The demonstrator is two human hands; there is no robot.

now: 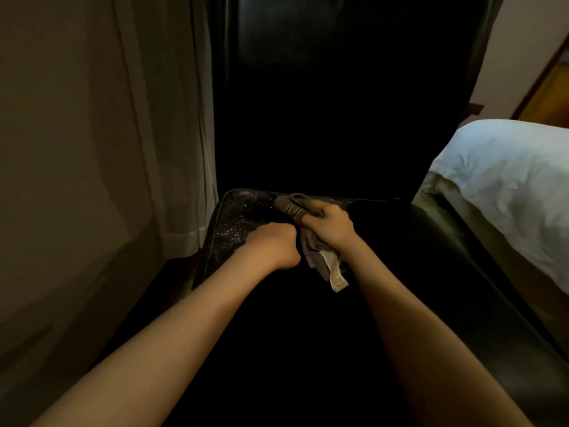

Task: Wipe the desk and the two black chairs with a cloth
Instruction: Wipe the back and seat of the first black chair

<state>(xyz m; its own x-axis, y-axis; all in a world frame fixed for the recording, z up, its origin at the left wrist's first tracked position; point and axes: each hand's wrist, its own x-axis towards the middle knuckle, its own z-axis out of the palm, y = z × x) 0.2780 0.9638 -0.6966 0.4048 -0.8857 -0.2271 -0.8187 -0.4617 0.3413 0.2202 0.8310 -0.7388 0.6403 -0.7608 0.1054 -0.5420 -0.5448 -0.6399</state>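
Right hand (329, 226) is fisted, back of the hand up, fingers wrapped tight round a bunched grey-beige fabric cloth (327, 267). One end of the cloth pokes out past the knuckles toward the chair back. The other end hangs below the wrist as a pale strip.

Left hand (274, 245) is also curled into a fist, thumb side up, pressed right against the cloth and touching the right hand. Its fingers are hidden, so it's unclear whether they pinch the cloth or just sit beside it.

Both bare forearms reach in from the bottom edge and converge toward the middle of the frame, wrists about straight.

Hands and cloth are low over the rear of the seat of a glossy black leather-look chair with a tall back (308, 118), close to where seat meets back. The rear left corner of the seat shows a speckled sheen. Whether the cloth touches the seat is too dark to tell.

To the left, a pale sheer curtain (172, 118) hangs just beside the chair, with a beige wall (61, 149) further left. To the right is a bed with a rumpled white duvet (508, 180) close to the chair. A brown wooden frame (537, 75) is in the top right corner.
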